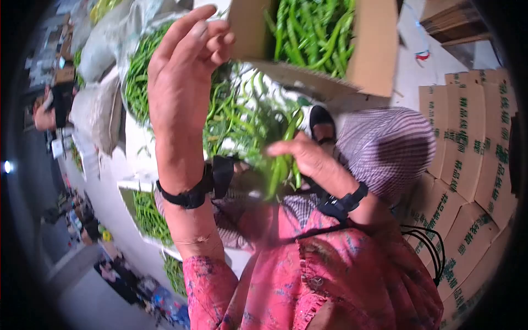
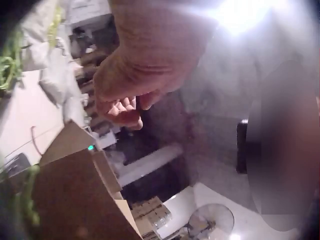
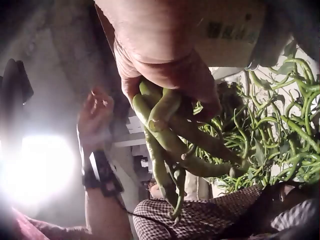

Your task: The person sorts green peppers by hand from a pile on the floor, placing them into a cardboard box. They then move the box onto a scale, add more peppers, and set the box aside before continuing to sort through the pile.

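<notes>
Gathering step, likely: right hand (image 1: 309, 158) clutching a bunch of peppers (image 1: 279, 171) just above the pile (image 1: 234, 118); left hand (image 1: 179, 71) raised, relaxed, holding nothing. Next, calls for firm grip, no slipping.

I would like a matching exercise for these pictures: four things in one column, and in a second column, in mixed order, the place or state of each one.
Things
1. left hand
2. right hand
3. open cardboard box
4. flat cartons

Places or states
A. piled at the right edge of the head view, printed in green
B. grips a bunch of green peppers
C. raised, holds nothing
D. at the top of the head view, filled with green peppers

Right pairs: 1-C, 2-B, 3-D, 4-A
</notes>
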Motion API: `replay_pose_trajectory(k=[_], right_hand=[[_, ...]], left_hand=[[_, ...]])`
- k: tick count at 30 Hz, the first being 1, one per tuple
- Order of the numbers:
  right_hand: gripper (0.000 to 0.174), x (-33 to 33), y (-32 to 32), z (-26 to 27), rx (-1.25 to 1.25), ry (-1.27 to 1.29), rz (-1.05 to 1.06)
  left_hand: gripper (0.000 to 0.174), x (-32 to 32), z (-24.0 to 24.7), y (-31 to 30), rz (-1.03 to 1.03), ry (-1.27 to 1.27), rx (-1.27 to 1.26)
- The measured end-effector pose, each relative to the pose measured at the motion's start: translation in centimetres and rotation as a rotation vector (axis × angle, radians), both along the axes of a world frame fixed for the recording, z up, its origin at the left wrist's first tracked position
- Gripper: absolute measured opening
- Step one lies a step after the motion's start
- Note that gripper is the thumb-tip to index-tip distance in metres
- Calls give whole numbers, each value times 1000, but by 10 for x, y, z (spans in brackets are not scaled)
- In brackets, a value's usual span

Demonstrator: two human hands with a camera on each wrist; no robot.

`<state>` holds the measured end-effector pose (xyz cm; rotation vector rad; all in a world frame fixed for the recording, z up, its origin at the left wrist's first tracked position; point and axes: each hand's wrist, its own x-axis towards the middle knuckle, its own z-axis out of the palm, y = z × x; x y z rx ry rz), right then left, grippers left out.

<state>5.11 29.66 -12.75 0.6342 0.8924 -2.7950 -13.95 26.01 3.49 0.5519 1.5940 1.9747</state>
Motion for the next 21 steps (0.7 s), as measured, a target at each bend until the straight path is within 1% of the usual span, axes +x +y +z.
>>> replay_pose_trajectory(k=[1, 2, 4, 5, 6, 7, 8, 9, 10, 11, 13, 14, 16, 17, 19, 20, 21], right_hand=[[28, -3, 3, 16, -149, 29, -51], [33, -3, 4, 18, -245, 4, -22], [37, -2, 4, 24, -202, 5, -8], [41, -3, 4, 24, -173, 26, -10], [39, -3, 3, 24, -208, -11, 13], [39, -3, 1, 25, -206, -36, 4], [38, -4, -1, 28, -194, -12, -18], [36, -6, -4, 29, -182, 13, -43], [37, -5, -5, 26, -218, -7, 8], [38, -3, -4, 17, -220, 3, 98], [39, -2, -10, 19, -191, 16, 4], [39, -2, -11, 19, -186, 16, 5], [40, -2, -13, 20, -115, 7, -66], [40, -3, -13, 22, -111, 8, -62], [42, -4, -11, 26, -82, -82, 6], [43, -4, -11, 23, -108, -59, 17], [44, -5, -11, 21, -133, -36, 30]], left_hand=[[32, 7, 0, -23, 35, -65, 40], [30, 13, -9, -47, 81, -100, -10], [25, 41, -28, -85, 187, -212, -115], [25, 57, -39, -100, 202, -287, -171], [25, 76, -48, -109, 255, -340, -292], [29, 91, -54, -115, 222, -347, -423], [34, 105, -64, -123, 162, -353, -464], [38, 118, -67, -120, 119, -268, -504], [40, 129, -74, -119, 77, -123, -520], [39, 140, -81, -115, 134, -89, -514], [34, 144, -101, -121, 156, 76, -539], [34, 143, -106, -125, 158, 75, -534], [23, 141, -108, -133, 111, 165, -546], [23, 142, -107, -136, 115, 164, -542], [17, 141, -98, -141, 317, -151, -341], [13, 138, -101, -146, 368, -276, -249], [14, 132, -100, -149, 391, -363, -214]])
